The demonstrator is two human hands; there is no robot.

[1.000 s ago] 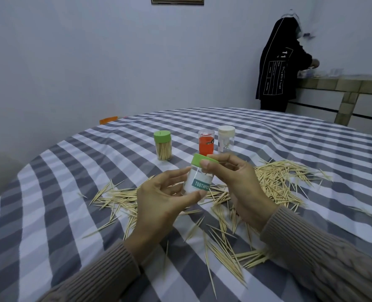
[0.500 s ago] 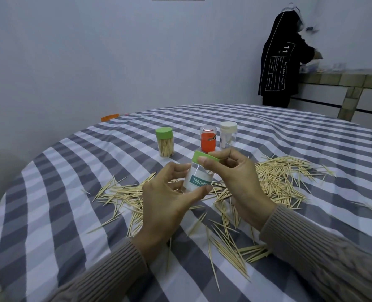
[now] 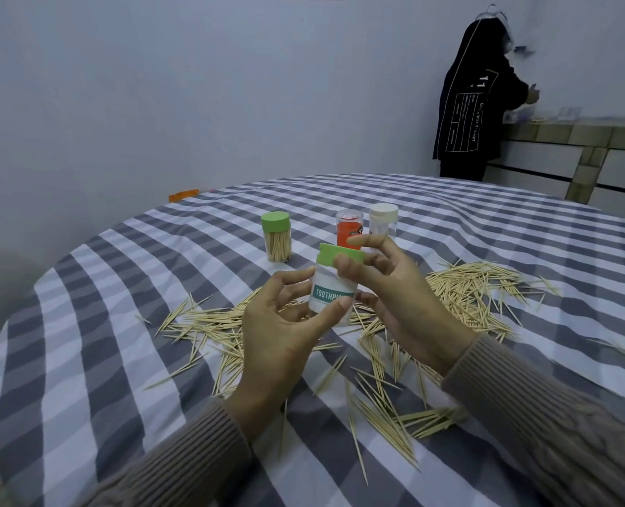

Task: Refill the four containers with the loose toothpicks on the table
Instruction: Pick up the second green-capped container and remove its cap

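My left hand (image 3: 285, 334) grips a clear toothpick container (image 3: 327, 292) with a teal label, held above the table. My right hand (image 3: 395, 290) pinches its green lid (image 3: 335, 256) between thumb and fingers. Three other containers stand farther back: a green-lidded one (image 3: 276, 237) full of toothpicks, an orange-labelled one (image 3: 348, 228) and a white-lidded one (image 3: 383, 219). Loose toothpicks (image 3: 468, 292) lie scattered on the cloth to the right, left and in front of my hands.
The round table (image 3: 102, 342) has a grey and white checked cloth. A person in a black coat (image 3: 475, 100) stands at a counter (image 3: 574, 133) at the back right. An orange object (image 3: 183, 195) peeks over the table's far left edge.
Both hands have kept hold of the container and its lid, lifting them slightly. The lid looks turned a little. The person at the back has shifted an arm.
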